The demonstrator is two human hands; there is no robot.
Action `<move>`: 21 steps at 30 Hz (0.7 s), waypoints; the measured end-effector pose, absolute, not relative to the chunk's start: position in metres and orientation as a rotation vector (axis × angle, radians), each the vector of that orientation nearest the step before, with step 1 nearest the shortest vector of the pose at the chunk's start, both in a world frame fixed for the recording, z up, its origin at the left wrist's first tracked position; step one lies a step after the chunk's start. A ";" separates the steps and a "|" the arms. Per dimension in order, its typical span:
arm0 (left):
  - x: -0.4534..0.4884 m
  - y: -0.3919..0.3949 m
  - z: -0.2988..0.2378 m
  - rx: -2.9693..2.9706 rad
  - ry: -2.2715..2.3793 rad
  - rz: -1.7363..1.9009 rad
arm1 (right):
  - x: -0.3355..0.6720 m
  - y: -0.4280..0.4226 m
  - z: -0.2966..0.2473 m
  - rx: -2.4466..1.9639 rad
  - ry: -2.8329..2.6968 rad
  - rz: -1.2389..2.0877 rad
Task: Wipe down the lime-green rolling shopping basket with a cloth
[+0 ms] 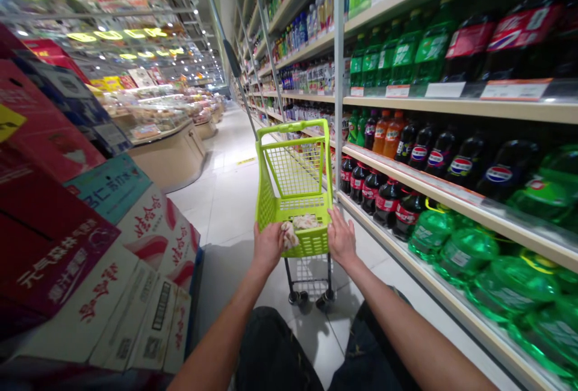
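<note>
Item: small lime-green shopping cart (267, 201), plastic mesh basket on a dark metal frame, wheels (311, 299) on the pale tiled floor (226, 198). It stands mid-aisle, straight ahead of the person and just beside the drinks shelves (451, 106) on the right. Contents: one pale crumpled bundle (306, 221) lying on the basket bottom near the close wall, perhaps bagged goods; it is too blurred to name. Left hand (268, 247): closed over the left end of the cart's near rim, fingers curled forward, with a pale scrap of the same sort at its fingertips. Right hand (342, 238): laid palm-down on the right end of the same rim, fingers stretched forward and loosely spread, not clenched. Right side of aisle: dark cola bottles (388, 201) on the lower shelves, orange soda bottles (388, 132) above them, and big green bottles (465, 252) nearest the camera. Left side: stacked cardboard boxes (135, 240) with red print, and further on a curved display counter (171, 156) under yellow lights.
</note>
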State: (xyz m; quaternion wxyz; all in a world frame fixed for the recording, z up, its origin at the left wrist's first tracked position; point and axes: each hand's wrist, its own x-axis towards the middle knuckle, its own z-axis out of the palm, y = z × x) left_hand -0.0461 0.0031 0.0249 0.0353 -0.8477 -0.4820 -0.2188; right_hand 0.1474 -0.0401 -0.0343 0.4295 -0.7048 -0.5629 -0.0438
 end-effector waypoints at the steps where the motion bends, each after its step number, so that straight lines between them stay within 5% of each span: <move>1: -0.040 0.000 0.024 -2.614 -1.457 -0.674 | 0.154 -0.039 -0.035 -1.751 -1.407 -0.130; 13: -0.005 -0.017 0.014 -2.666 -0.696 -0.964 | 0.176 -0.052 -0.001 -1.682 -1.694 -0.237; 21: -0.021 0.001 0.012 -2.506 -0.872 -1.089 | 0.166 -0.055 -0.013 -1.701 -1.619 -0.141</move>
